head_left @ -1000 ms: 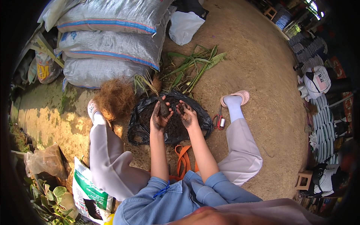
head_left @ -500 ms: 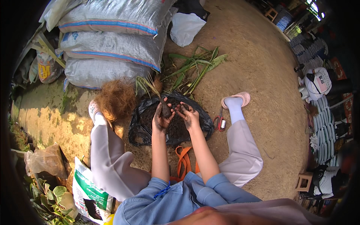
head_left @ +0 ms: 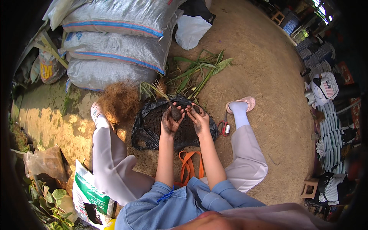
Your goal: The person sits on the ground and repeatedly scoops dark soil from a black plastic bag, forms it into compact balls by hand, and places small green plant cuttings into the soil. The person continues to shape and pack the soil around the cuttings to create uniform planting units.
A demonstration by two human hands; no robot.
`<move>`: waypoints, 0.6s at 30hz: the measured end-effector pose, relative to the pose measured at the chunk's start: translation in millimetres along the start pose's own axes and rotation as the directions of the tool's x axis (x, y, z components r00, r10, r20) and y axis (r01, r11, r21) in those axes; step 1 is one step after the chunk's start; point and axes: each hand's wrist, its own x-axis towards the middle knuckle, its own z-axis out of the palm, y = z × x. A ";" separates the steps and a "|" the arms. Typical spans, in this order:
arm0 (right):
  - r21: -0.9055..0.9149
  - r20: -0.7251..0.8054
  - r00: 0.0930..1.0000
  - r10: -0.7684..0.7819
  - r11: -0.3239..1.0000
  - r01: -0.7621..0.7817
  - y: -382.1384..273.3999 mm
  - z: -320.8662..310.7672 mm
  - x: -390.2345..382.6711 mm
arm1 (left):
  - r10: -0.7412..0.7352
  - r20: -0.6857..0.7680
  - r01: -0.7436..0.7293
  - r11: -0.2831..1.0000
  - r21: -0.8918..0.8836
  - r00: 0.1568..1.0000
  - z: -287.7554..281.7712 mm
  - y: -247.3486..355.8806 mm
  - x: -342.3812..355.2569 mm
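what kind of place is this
Probably an outdoor plant nursery or potting yard: stacked grey sacks lie on bare ground, a black bag of dark soil is open, and cut green plant stalks lie nearby.
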 end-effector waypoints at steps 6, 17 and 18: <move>-0.094 0.023 1.000 0.011 0.996 -0.008 -11.4 0.4 -8.7 | 0.014 0.053 -0.012 0.999 -0.036 0.999 -2.0 -4.5 -0.2; -0.147 0.157 0.975 -0.155 0.973 0.178 -15.6 14.5 -19.3 | 0.040 0.014 -0.042 0.963 0.268 0.999 19.1 -9.3 -8.9; -0.201 0.177 0.968 -0.179 0.956 0.214 -14.6 17.1 -21.1 | 0.037 -0.013 -0.032 0.958 0.285 0.999 17.4 -10.6 -9.0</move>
